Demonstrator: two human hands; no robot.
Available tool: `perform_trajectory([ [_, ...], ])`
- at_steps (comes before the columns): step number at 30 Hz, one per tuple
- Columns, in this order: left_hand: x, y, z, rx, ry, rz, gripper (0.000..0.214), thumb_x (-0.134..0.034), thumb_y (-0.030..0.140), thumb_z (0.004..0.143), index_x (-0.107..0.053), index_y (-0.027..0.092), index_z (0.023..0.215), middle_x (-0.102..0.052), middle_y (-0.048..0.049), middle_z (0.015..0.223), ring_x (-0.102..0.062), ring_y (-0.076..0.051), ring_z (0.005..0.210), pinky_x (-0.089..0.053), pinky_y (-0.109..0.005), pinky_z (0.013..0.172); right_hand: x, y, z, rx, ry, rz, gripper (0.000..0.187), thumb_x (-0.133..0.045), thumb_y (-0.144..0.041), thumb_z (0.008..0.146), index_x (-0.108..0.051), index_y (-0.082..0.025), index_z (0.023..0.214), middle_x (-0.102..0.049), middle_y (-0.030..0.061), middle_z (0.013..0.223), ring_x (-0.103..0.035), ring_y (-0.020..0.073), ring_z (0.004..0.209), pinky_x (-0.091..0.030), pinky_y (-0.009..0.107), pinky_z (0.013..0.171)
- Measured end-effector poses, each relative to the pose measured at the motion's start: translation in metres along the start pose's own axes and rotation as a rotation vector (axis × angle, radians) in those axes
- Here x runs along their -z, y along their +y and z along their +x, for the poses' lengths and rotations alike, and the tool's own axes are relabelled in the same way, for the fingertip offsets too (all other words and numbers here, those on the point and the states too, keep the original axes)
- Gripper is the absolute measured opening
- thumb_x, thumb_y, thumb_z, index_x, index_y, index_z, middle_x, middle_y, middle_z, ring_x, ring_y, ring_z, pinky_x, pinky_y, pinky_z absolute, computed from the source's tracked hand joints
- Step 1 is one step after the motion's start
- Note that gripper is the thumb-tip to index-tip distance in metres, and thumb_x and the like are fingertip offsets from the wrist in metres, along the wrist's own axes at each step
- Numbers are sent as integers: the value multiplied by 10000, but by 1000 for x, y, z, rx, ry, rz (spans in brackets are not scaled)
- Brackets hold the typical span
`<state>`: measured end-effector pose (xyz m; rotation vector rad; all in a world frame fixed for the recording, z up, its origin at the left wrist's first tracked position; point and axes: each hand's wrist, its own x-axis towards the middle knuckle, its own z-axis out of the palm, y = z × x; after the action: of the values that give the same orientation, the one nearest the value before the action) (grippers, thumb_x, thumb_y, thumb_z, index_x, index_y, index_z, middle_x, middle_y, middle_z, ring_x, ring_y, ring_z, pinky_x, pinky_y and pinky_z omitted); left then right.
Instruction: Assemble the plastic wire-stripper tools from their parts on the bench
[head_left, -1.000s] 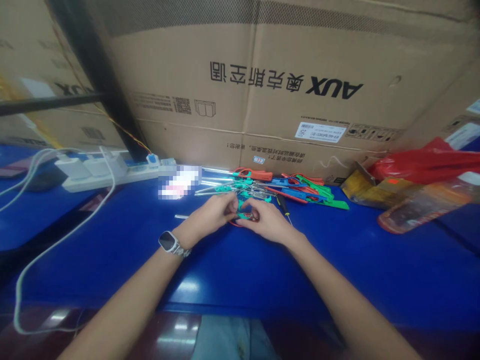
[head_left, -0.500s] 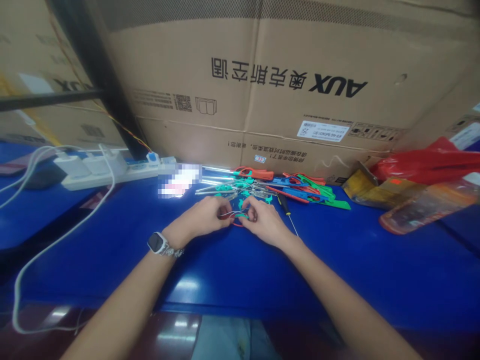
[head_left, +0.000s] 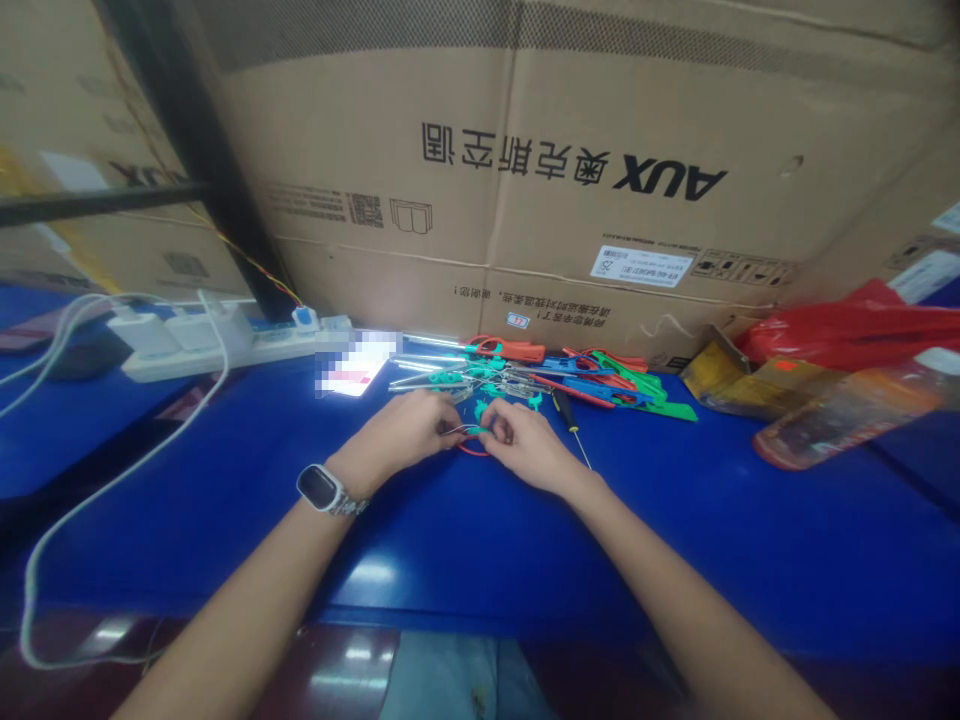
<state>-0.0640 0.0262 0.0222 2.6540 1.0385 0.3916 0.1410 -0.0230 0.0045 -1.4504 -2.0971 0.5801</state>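
Note:
My left hand [head_left: 424, 428], with a watch on its wrist, has its fingers pinched around a thin pale wire [head_left: 463, 428]. Close beside it, my right hand [head_left: 527, 446] is closed, with thumb and forefinger on a small green plastic part [head_left: 477, 431] at the wire's other side. A curved red piece [head_left: 472, 450] shows just below, between both hands; how it is held is hidden. Behind the fingers lies a pile of small green plastic parts [head_left: 448, 377], thin metal rods [head_left: 427, 362] and red, blue and green plastic handles [head_left: 600, 388].
A screwdriver [head_left: 571, 420] lies right of the pile. To the left are a lit phone [head_left: 360, 365] and a white power strip [head_left: 274, 345] with plugs and a cable. A bottle [head_left: 832, 415] and red bag [head_left: 855, 325] lie at right. A large carton [head_left: 555, 230] stands behind.
My left hand has drawn slightly left and away from my right hand, so the gap between the fingertips is wider. More of the curved red piece shows.

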Motion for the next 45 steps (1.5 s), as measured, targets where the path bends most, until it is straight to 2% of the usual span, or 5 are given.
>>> perform_trajectory([
  [8,-5,2,1,1,3,41,153,-603,185,898,-743,183,838,-674,-55,856,-601,-161,692,-395,-258,622,1,-3,-1,-4,-20,-41,80,-610,-188,866,-542,-223,886,-533,-59,646,-495,135,666,-293,255,639],
  [15,-5,-6,0,-36,-11,-37,133,-635,238,880,-752,184,850,-692,-46,801,-602,-163,699,-405,-254,633,-1,-1,-1,6,1,-108,92,-613,-180,856,-536,-220,888,-546,-50,647,-499,147,688,-283,268,651],
  [23,-2,8,3,34,-14,62,121,-623,135,796,-739,168,803,-688,-70,867,-607,-167,687,-409,-267,614,1,-5,0,-22,-10,-89,106,-603,-157,848,-518,-215,875,-529,-54,629,-491,138,643,-282,265,629],
  [37,-12,-1,7,157,-44,-44,83,-634,191,767,-698,152,803,-677,-55,750,-591,-176,660,-390,-269,603,-8,-3,1,33,43,-151,160,-594,-127,793,-466,-215,755,-551,-36,658,-473,146,690,-266,261,643],
  [45,-15,-8,6,107,-40,-59,94,-602,176,835,-689,145,847,-676,-58,778,-589,-176,685,-405,-273,637,-9,-9,0,-71,51,-138,120,-607,-137,811,-525,-209,862,-569,-17,703,-509,156,712,-312,268,655],
])
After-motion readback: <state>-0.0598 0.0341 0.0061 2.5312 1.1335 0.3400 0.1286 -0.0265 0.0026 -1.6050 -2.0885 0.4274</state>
